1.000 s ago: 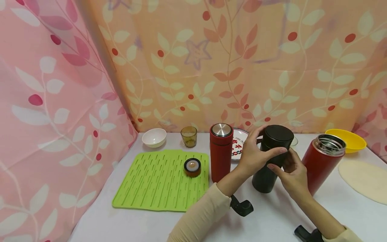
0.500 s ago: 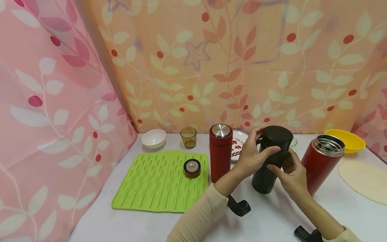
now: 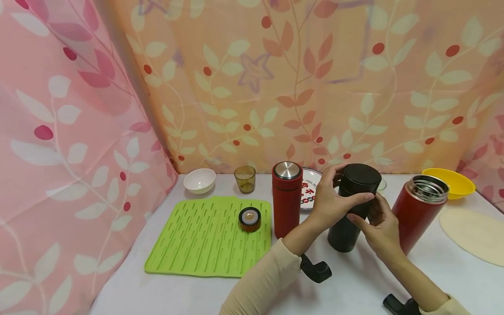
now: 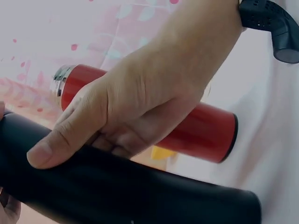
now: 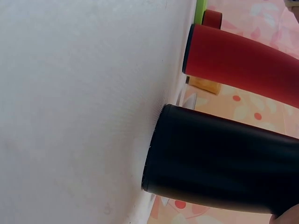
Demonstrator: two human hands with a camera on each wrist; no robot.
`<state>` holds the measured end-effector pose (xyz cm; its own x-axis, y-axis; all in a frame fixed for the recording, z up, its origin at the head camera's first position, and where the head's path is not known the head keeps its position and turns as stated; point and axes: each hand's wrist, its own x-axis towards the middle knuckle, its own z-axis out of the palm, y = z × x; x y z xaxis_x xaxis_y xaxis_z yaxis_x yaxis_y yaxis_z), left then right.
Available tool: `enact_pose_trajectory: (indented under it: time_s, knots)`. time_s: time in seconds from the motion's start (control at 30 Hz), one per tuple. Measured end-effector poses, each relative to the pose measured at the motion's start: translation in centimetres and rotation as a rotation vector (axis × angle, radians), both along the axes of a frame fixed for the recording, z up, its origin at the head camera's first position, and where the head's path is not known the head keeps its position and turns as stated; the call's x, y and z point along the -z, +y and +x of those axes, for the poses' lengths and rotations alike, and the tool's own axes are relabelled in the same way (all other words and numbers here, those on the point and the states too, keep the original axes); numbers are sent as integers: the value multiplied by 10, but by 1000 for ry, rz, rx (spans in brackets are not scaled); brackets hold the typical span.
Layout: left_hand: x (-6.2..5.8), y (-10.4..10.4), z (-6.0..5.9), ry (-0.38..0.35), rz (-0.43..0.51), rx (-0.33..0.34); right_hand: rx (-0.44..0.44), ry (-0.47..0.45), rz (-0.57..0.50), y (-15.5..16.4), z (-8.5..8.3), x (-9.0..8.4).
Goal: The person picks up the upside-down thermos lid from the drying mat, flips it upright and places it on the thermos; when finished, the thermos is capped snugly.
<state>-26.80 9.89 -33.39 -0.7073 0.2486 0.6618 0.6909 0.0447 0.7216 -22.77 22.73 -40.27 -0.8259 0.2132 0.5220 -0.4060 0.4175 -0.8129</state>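
Observation:
A black flask [image 3: 346, 232] with a black lid [image 3: 360, 176] stands on the white table [image 3: 354, 284], right of centre. My left hand [image 3: 346, 186] grips its upper part, thumb across the front just under the lid. My right hand [image 3: 366, 213] holds the body a little lower, from the right. In the left wrist view the right hand [image 4: 140, 102] lies with its thumb on the black flask [image 4: 140, 191]. The right wrist view shows the black flask's [image 5: 224, 168] base resting on the table [image 5: 70, 116].
A closed red flask [image 3: 287, 199] stands left of the hands, an open red flask [image 3: 419, 210] to their right. A green mat [image 3: 204, 238] carries a small lid [image 3: 250, 218]. Along the back are a white bowl [image 3: 199, 180], a glass [image 3: 245, 178], a plate [image 3: 309, 189] and a yellow bowl [image 3: 449, 183]. A beige disc [image 3: 472, 234] lies far right.
Both hands keep their hold on the black flask, which stays in place. Only the view has drifted slightly.

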Motion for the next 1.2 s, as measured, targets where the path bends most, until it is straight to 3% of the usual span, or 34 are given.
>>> enact_pose_trajectory:
  time_s: [0.33, 0.47, 0.57, 0.7, 0.9, 1.0, 1.2]
  knots:
    - [2, -8, -3, 3, -35, 32, 19, -24, 15, 0, 0, 0]
    - [0, -13, -6, -14, -69, 98, 1, -4, 9, 1, -1, 0]
    - [-1, -16, -9, -29, -62, 185, -10, 26, 14, 3, -1, -1]
    - [1, -16, -10, -49, -44, 221, -21, 29, 9, 5, -2, 0]
    - [2, -4, 0, -57, -80, 58, 5, -18, 9, 6, -2, 2]
    - [1, 4, 4, -57, -51, -27, 15, -22, 15, 5, -2, 2]
    - [2, 10, 5, -96, 46, -61, 7, -15, 19, 3, -2, 2]
